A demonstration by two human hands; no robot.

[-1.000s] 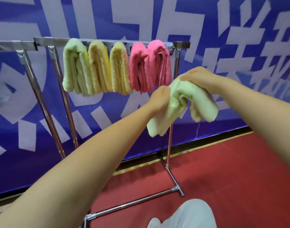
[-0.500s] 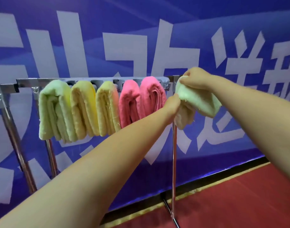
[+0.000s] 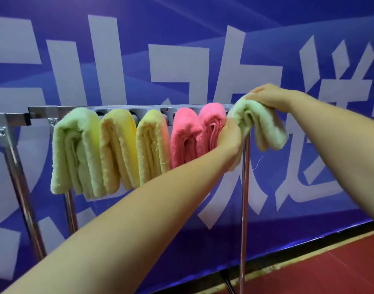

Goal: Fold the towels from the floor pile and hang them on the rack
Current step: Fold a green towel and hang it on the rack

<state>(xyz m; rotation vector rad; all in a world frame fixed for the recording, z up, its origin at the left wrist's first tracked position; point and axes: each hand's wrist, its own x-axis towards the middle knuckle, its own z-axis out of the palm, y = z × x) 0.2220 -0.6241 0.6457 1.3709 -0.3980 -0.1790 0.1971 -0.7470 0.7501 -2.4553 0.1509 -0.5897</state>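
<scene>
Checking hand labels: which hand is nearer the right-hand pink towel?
Left. The left hand touches the pink towel; the right hand rests atop the green towel, farther right.

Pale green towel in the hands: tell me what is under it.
The pale green towel droops over the right end of the rack, with the upright pole below. The bar's end is covered by cloth, the right hand and the left hand.

A big blue banner fills the wall, splashed with oversized white characters. Down at the bottom right, a red floor meets it along a dark base strip with a pale yellowish edge, all evenly lit.
</scene>
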